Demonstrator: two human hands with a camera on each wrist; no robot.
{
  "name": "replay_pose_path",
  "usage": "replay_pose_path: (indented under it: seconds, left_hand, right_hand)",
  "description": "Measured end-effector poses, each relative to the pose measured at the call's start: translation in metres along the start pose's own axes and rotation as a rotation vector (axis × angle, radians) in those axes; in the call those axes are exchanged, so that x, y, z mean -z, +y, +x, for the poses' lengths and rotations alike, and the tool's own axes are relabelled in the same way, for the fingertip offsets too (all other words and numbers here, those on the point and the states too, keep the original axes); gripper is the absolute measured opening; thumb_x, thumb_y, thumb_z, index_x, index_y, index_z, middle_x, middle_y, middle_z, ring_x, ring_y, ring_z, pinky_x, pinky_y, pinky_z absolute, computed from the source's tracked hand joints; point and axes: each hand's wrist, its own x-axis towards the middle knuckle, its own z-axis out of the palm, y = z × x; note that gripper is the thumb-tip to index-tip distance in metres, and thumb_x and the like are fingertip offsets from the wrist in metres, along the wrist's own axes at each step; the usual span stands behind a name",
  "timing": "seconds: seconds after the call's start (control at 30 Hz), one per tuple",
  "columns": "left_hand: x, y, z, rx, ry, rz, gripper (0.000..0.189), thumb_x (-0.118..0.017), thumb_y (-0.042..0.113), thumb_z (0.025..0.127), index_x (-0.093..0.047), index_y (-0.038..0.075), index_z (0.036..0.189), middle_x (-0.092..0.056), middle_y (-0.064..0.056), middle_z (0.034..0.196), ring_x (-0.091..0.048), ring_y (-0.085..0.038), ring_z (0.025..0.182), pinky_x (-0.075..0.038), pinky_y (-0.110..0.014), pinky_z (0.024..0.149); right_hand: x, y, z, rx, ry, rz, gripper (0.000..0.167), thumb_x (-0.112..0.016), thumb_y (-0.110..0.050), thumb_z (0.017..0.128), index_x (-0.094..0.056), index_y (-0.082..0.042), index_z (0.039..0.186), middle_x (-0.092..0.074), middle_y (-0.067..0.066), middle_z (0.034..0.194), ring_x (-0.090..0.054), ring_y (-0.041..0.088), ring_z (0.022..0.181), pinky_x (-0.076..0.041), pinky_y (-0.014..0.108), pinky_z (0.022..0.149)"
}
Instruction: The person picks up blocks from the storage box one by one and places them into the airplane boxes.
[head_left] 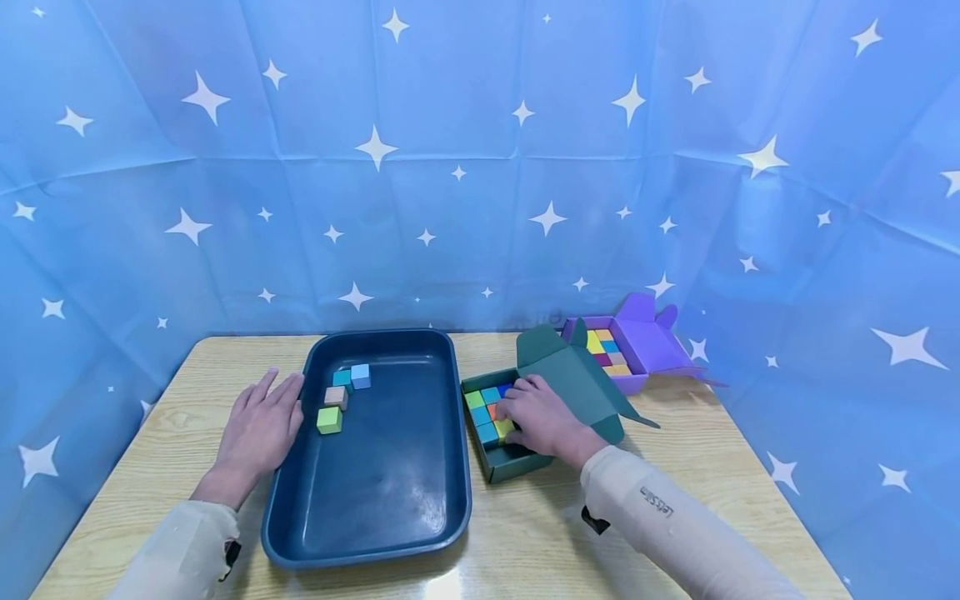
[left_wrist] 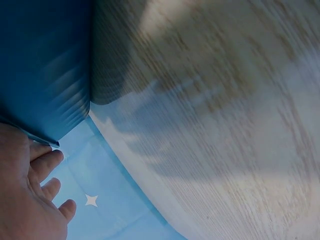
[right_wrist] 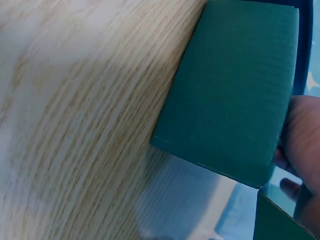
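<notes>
My left hand rests at the left rim of a dark blue tray, fingers stretched forward; the left wrist view shows it at the rim too. Inside the tray are a green cube, a beige cube, a teal cube and a light blue cube. My right hand reaches into an open green box of coloured cubes, fingers bent down beside an orange cube and a yellow cube. I cannot tell whether it grips a cube.
Behind the green box stands an open purple box with more coloured cubes. The green lid leans out to the right. A wooden table carries everything, and a blue star-patterned cloth hangs behind and at both sides.
</notes>
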Motion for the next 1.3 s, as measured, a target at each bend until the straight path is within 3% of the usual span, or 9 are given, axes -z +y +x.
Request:
replay_pose_path:
  seconds: [0.17,0.4,0.53,0.77,0.93,1.3]
  left_hand:
    - [0.0,0.0,0.0,0.0,0.003,-0.003,0.052,-0.042,0.024,0.102,-0.037,0.002,0.149,-0.044,-0.023,0.148,-0.02,-0.04,0.147,-0.02,-0.063,0.115]
    - [0.0,0.0,0.0,0.001,-0.004,-0.004,0.052,-0.041,0.024,0.102,-0.036,0.002,0.149,-0.044,-0.022,0.149,-0.019,-0.04,0.148,-0.019,-0.063,0.116]
    - [0.001,-0.001,0.0,0.007,-0.007,-0.004,0.052,-0.041,0.024,0.102,-0.036,0.002,0.149,-0.043,-0.022,0.149,-0.019,-0.04,0.148,-0.019,-0.063,0.116]
    - [0.001,0.0,0.0,0.004,-0.005,0.0,0.051,-0.041,0.024,0.102,-0.037,0.002,0.149,-0.045,-0.022,0.148,-0.021,-0.04,0.147,-0.02,-0.063,0.116]
    - [0.001,0.0,0.0,0.009,-0.011,-0.006,0.052,-0.041,0.024,0.102,-0.037,0.003,0.149,-0.044,-0.021,0.149,-0.02,-0.04,0.147,-0.019,-0.063,0.116]
    - [0.001,-0.003,0.001,-0.006,0.002,0.017,0.052,-0.044,0.025,0.101,-0.039,0.003,0.148,-0.045,-0.02,0.149,-0.022,-0.041,0.146,-0.019,-0.061,0.117]
  right_hand:
    - [0.003,0.001,0.0,0.002,0.012,0.019,0.028,-0.08,-0.035,0.079,-0.072,-0.021,0.102,-0.071,-0.006,0.102,-0.056,0.018,0.103,-0.037,0.049,0.108]
    - [0.022,-0.003,0.006,-0.005,0.161,0.069,0.023,-0.081,-0.03,0.079,-0.073,-0.019,0.097,-0.071,-0.007,0.097,-0.058,0.017,0.098,-0.04,0.047,0.102]
    - [0.034,-0.016,0.02,-0.037,0.174,0.095,0.025,-0.078,-0.032,0.082,-0.073,-0.019,0.103,-0.072,-0.006,0.102,-0.057,0.019,0.102,-0.038,0.047,0.103]
    - [0.042,-0.057,0.061,-0.029,0.075,0.042,0.029,-0.069,-0.045,0.087,-0.07,-0.028,0.112,-0.069,-0.011,0.106,-0.056,0.014,0.106,-0.037,0.044,0.109]
    - [0.041,-0.088,0.1,0.006,0.027,-0.002,0.034,-0.067,-0.05,0.087,-0.069,-0.03,0.115,-0.068,-0.013,0.11,-0.053,0.012,0.106,-0.037,0.04,0.106]
    - [0.024,-0.146,0.163,0.012,-0.012,0.069,0.036,-0.067,-0.053,0.086,-0.07,-0.033,0.116,-0.068,-0.014,0.113,-0.05,0.01,0.105,-0.037,0.036,0.108]
